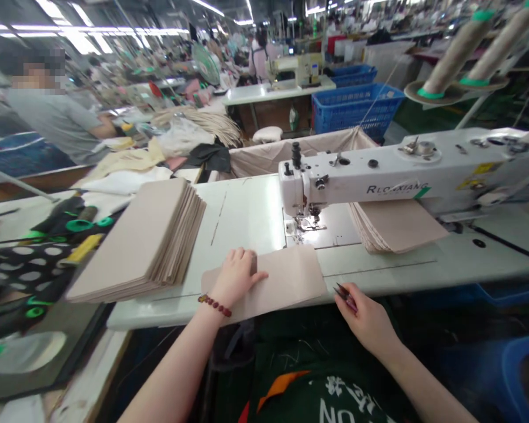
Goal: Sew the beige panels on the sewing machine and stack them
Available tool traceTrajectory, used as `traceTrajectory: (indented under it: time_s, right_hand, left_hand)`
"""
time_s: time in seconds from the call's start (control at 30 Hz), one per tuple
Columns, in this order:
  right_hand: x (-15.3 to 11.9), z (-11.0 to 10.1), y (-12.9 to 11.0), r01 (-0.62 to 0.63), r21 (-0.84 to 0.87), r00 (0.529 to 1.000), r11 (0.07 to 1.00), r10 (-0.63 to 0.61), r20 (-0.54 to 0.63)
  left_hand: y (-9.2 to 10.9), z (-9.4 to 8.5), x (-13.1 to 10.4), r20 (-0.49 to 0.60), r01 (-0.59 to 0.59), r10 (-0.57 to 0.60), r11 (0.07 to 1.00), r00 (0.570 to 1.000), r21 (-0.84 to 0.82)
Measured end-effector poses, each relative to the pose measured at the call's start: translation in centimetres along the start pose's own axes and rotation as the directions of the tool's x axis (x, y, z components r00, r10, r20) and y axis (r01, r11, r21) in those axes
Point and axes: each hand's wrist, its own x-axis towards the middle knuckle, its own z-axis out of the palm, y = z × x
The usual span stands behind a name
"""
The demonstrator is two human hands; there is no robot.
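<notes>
My left hand (239, 275) lies flat on a beige fabric panel (293, 276) at the front of the sewing machine table, thumb spread from the other fingers. The panel's near edge reaches past the table edge. My right hand (365, 314) is closed round a small pair of thread snips (346, 295), dark blades pointing up and left, just right of the panel. Behind the panel stands the white sewing machine (379, 176), its needle area lit. A tall stack of beige panels (132, 235) is left of my left hand; a smaller stack (399, 226) lies under the machine arm.
Thread cones (456, 53) stand at the upper right. Blue baskets (357, 106) sit behind the machine. Loose cloth and thread spools (86, 217) crowd the left side. A person in a grey shirt (57, 117) works at the far left.
</notes>
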Motion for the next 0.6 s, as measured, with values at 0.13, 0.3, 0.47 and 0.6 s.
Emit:
traceTrajectory:
  time_s: [0.13, 0.3, 0.47, 0.6]
  right_hand:
    - [1.1, -1.8, 1.0, 0.062, -0.034, 0.989, 0.997, -0.066, -0.132]
    - [2.2, -3.2, 2.1, 0.121, -0.099, 0.963, 0.988, -0.141, -0.232]
    - [1.8, -2.5, 2.2, 0.189, -0.138, 0.963, 0.972, -0.211, -0.166]
    - [1.2, -4.0, 2.9, 0.21, -0.153, 0.94, 0.966, -0.242, -0.239]
  left_hand:
    - [0.2, -0.5, -1.8, 0.022, 0.035, -0.035, 0.999, 0.999, -0.025]
    - [-0.8, -1.2, -2.4, -0.01, 0.266, -0.266, 0.964, 0.964, -0.009]
    - [-0.8, -1.9, -2.1, 0.109, 0.228, -0.216, 0.968, 0.97, -0.105]
    - [-0.3, -6.0, -3.7, 0.13, 0.158, -0.13, 0.96, 0.983, -0.23]
